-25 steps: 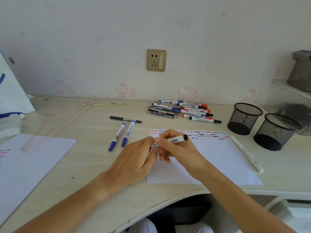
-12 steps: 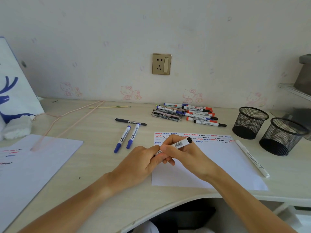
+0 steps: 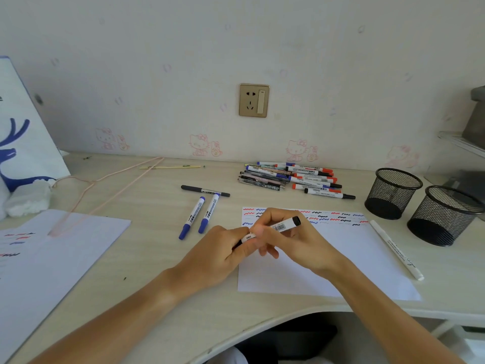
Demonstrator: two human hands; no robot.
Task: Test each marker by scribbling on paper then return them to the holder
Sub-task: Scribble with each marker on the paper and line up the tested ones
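Two hands on one marker, over the paper.
Left hand (image 3: 223, 254) pinching the cap end, right hand (image 3: 291, 240) gripping the marker (image 3: 282, 227) above the paper (image 3: 341, 258): likely uncapping; next needs a straight pull apart, then a scribble. Farther back: marker pile (image 3: 291, 178), empty holders (image 3: 393, 193).
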